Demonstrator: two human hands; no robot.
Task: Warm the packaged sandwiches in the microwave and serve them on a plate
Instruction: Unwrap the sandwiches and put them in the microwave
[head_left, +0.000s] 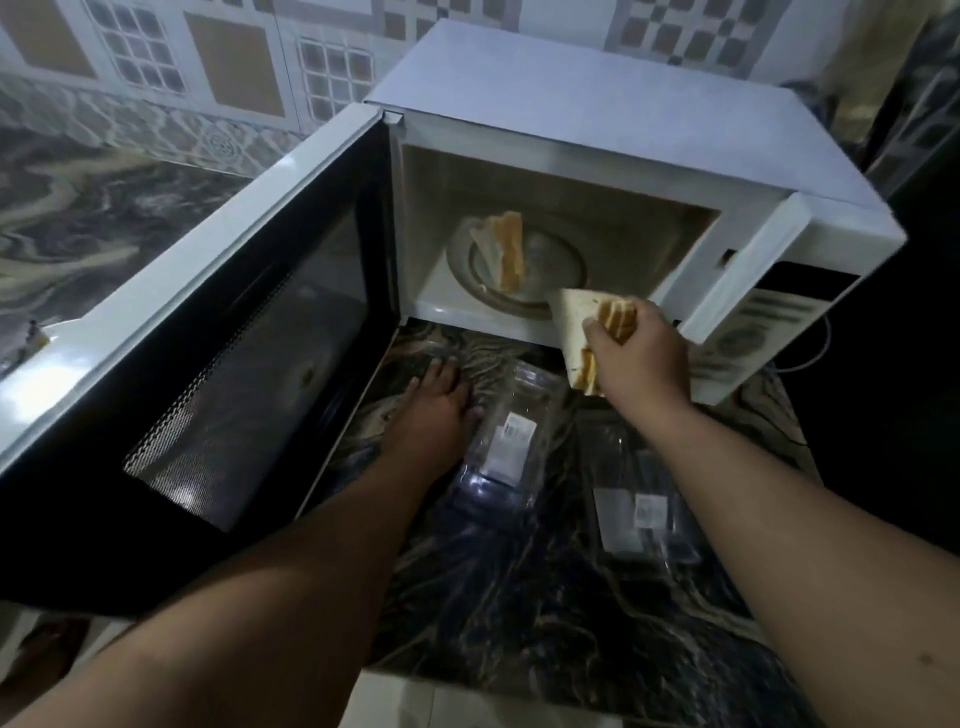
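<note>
The white microwave (597, 119) stands on the dark marble counter with its door (218, 343) swung wide open to the left. One sandwich (506, 249) lies on the glass turntable (550, 260) inside. My right hand (636, 353) grips a second sandwich (576, 322) just in front of the cavity's lower right opening. My left hand (434, 410) rests flat on the counter below the open cavity, fingers spread and holding nothing.
Two empty clear plastic sandwich packages with white labels lie on the counter (519, 597): one (511, 441) beside my left hand, another (641, 509) under my right forearm. The control panel (753, 332) is at the microwave's right. Tiled wall behind.
</note>
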